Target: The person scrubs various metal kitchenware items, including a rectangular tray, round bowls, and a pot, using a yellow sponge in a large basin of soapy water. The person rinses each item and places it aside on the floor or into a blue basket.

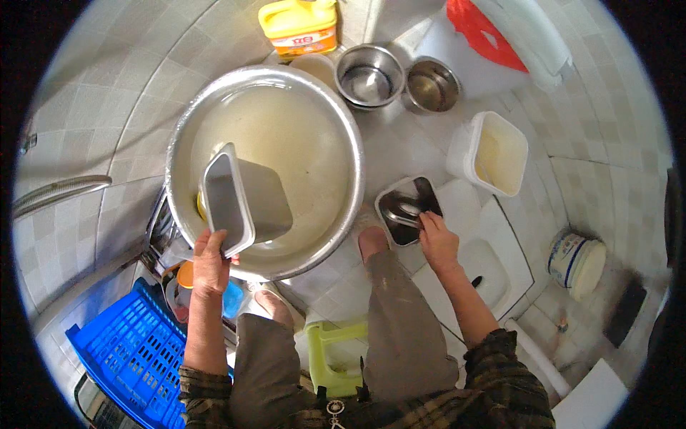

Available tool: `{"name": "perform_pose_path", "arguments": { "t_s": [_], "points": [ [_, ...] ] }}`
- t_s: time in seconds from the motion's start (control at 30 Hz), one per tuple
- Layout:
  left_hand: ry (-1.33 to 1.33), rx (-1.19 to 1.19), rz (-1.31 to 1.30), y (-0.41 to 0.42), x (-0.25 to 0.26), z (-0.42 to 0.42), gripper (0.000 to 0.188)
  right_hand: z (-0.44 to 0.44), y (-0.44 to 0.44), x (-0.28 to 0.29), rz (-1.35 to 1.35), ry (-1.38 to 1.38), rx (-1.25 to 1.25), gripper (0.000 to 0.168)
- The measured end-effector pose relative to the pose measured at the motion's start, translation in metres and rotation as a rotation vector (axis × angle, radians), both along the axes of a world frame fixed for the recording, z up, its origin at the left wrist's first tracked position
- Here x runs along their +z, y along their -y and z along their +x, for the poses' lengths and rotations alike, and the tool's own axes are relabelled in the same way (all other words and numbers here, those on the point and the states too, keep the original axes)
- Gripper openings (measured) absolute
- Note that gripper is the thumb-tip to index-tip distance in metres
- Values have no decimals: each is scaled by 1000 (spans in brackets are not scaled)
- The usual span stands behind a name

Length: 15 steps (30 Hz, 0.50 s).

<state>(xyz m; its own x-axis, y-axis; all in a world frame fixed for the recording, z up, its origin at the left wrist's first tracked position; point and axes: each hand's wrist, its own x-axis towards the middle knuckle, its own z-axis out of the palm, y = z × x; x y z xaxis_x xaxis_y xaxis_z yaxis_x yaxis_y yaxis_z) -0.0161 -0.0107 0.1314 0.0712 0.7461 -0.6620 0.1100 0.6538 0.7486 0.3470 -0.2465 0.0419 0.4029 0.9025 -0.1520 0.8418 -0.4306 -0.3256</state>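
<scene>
My left hand [211, 263] grips the rim of a deep rectangular stainless-steel pan [265, 201], tilted on its side over a wide metal basin [357, 161]. Cloudy, yellowish water [316, 150] fills much of that basin. Something yellow [201, 206] shows behind the pan, mostly hidden. Over on the right, the fingers of my right hand [439, 244] are closed on a shiny metal utensil [402, 214]; its exact kind cannot be told. That utensil is at a second rectangular metal pan [383, 212] on the tiled floor, beside my foot.
Two round steel pots [370, 80] [433, 86] and a yellow jug [300, 32] stand beyond the basin. A white bucket [463, 147] is at right, near a squat toilet [487, 268]. A blue plastic basket [134, 348] and green stool [335, 370] are close to me.
</scene>
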Motion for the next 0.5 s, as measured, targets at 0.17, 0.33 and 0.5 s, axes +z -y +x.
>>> {"name": "perform_pose_path", "arguments": {
  "t_s": [0.17,0.33,0.5],
  "points": [
    [-141,-41,5,1,12,12,22,0,-4,17,-76,-110,-10,48],
    [-7,-3,197,0,-2,6,22,-10,-45,68,150,-250,-83,31],
    [20,78,257,-2,-20,-3,20,-69,-137,83,262,-353,271,25]
  ]
}}
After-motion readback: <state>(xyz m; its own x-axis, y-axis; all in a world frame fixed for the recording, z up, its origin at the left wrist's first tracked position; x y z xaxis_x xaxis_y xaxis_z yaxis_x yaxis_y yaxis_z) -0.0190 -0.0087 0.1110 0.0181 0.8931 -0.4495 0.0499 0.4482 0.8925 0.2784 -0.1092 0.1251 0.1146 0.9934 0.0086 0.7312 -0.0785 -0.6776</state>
